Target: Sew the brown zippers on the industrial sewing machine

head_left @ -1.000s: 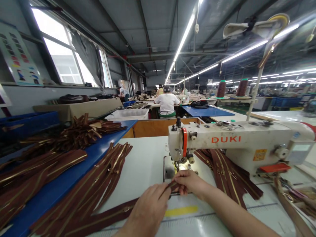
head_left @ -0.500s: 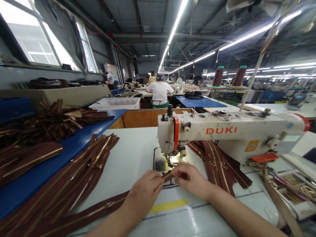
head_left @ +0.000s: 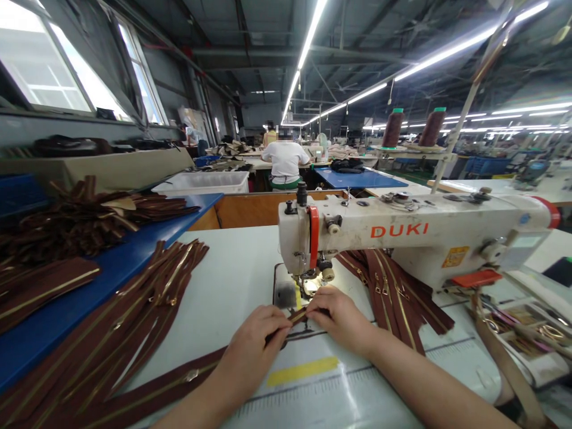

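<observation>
Just in front of the sewing machine's [head_left: 348, 232] needle area, my left hand [head_left: 257, 339] and my right hand [head_left: 337, 316] pinch the end of a brown zipper [head_left: 192, 374] with gold teeth. A short stretch of it shows between my fingertips. From my left hand the zipper runs back under my forearm to the lower left, its gold slider lying on the table. Both hands are closed. A lit metal needle plate [head_left: 286, 292] lies just beyond them, and a yellow tape strip [head_left: 304, 370] is stuck on the table nearer me.
Brown zippers [head_left: 134, 316] fan out at left; another bunch [head_left: 391, 292] lies under the machine arm. More brown strips [head_left: 80, 220] are heaped on a blue surface [head_left: 120, 262]. A parts tray [head_left: 531, 339] sits at right. A person in white [head_left: 286, 161] sits ahead.
The whole view has shifted slightly. My hands have drawn a little nearer to me with the zipper end, and my right fingertips are pinched closer together on it.
</observation>
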`<state>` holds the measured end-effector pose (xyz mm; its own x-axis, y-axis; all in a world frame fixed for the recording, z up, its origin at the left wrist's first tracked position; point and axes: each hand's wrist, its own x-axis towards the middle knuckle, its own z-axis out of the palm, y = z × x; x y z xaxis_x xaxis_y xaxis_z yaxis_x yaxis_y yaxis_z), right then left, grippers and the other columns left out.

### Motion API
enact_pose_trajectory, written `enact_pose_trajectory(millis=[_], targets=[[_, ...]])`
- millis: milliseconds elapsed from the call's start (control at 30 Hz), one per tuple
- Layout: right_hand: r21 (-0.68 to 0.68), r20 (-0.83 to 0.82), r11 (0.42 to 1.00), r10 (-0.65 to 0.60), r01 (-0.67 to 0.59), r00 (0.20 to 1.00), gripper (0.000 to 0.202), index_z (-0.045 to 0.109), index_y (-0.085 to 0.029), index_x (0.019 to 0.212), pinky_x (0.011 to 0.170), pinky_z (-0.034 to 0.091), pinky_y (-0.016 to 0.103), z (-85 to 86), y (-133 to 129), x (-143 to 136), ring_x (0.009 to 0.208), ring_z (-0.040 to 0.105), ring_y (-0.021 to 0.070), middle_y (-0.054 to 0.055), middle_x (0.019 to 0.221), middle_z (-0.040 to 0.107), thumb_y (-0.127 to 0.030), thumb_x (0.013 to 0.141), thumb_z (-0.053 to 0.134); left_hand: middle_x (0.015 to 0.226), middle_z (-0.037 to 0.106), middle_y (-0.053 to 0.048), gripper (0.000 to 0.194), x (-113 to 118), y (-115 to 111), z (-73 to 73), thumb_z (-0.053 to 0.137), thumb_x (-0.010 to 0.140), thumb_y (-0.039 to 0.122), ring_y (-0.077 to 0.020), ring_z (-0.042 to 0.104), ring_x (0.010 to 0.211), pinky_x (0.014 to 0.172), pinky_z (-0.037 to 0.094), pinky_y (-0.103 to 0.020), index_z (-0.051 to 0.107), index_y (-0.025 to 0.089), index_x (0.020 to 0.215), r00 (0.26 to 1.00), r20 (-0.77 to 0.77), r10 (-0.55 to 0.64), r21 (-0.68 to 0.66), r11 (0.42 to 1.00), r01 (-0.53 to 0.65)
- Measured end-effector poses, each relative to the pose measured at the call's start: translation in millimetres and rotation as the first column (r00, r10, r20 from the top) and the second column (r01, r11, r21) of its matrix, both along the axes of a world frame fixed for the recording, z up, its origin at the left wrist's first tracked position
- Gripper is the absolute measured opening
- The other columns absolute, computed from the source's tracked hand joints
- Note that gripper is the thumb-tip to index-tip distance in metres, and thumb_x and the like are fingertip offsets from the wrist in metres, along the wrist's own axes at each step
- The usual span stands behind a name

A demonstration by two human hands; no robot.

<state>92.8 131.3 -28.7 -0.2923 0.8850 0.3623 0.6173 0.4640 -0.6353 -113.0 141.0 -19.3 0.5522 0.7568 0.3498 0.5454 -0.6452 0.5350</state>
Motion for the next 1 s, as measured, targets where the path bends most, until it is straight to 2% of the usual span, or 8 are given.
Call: enact_pose_trajectory(millis=[133,333,500,667,767,1000], targets=[[-0.047,0.022,0.996,-0.071,0.072,0.997,0.013,0.066,-0.018,0.072,0.070,0.039,0.025,1.1,0,-4,0.077,0.054,0.0156,0.001,0.073,0.061,-0.011,0.080,0.058,0.084,0.066,-0.003,0.024,-2,1,0.2,0.047,0.081,0.012,-0.0176,0.062,0.082,0.075,0.054,-0.031,0.069,0.021,0.082,1.000,0.018,-0.025,-0.005,1.000,0.025],[-0.028,0.073,0.990,-0.133,0.136,0.988,0.012,0.062,-0.017,0.069,0.066,0.036,0.025,-1.0,-1,-9,0.073,0.052,0.0151,0.000,0.069,0.057,-0.009,0.075,0.057,0.086,0.065,-0.004,0.031,-3,-1,-0.9,0.043,0.082,0.007,-0.0177,0.060,0.084,0.076,0.053,-0.031,0.069,0.022,0.093,0.998,0.002,-0.064,0.028,0.998,0.064],[0.000,0.111,0.991,-0.133,0.134,0.985,0.010,0.060,-0.018,0.071,0.066,0.035,0.025,-3.7,0,-9,0.074,0.051,0.0153,0.000,0.071,0.055,-0.011,0.077,0.056,0.089,0.062,-0.004,0.040,-1,-6,-0.7,0.040,0.081,0.001,-0.0185,0.057,0.086,0.080,0.053,-0.034,0.065,0.022,0.104,0.991,-0.105,-0.086,0.104,0.990,0.097],[-0.001,0.136,0.992,-0.125,0.127,0.983,0.010,0.059,-0.018,0.071,0.068,0.035,0.026,-2.3,0,-9,0.077,0.051,0.0160,0.001,0.072,0.055,-0.011,0.079,0.055,0.092,0.061,-0.006,0.036,1,-6,-6.7,0.041,0.083,0.003,-0.0218,0.055,0.085,0.079,0.053,-0.041,0.062,0.019,0.108,0.960,-0.269,-0.074,0.217,0.967,0.135],[0.005,0.152,0.991,-0.133,0.134,0.979,0.011,0.059,-0.018,0.071,0.067,0.035,0.026,-1.1,-1,-9,0.076,0.051,0.0163,0.001,0.072,0.056,-0.012,0.079,0.055,0.095,0.061,-0.007,0.038,1,-6,-8.1,0.041,0.083,0.002,-0.0221,0.055,0.088,0.081,0.053,-0.041,0.059,0.019,0.111,0.937,-0.344,-0.058,0.240,0.960,0.147],[0.033,0.215,0.989,-0.150,0.147,0.965,0.011,0.060,-0.018,0.075,0.070,0.036,0.027,-0.4,-3,-11,0.080,0.052,0.0174,0.003,0.077,0.058,-0.013,0.082,0.053,0.096,0.061,-0.007,0.042,2,-7,-6.9,0.035,0.081,0.000,-0.0211,0.054,0.086,0.080,0.052,-0.038,0.058,0.018,0.112,0.916,-0.398,-0.047,0.267,0.950,0.165]])
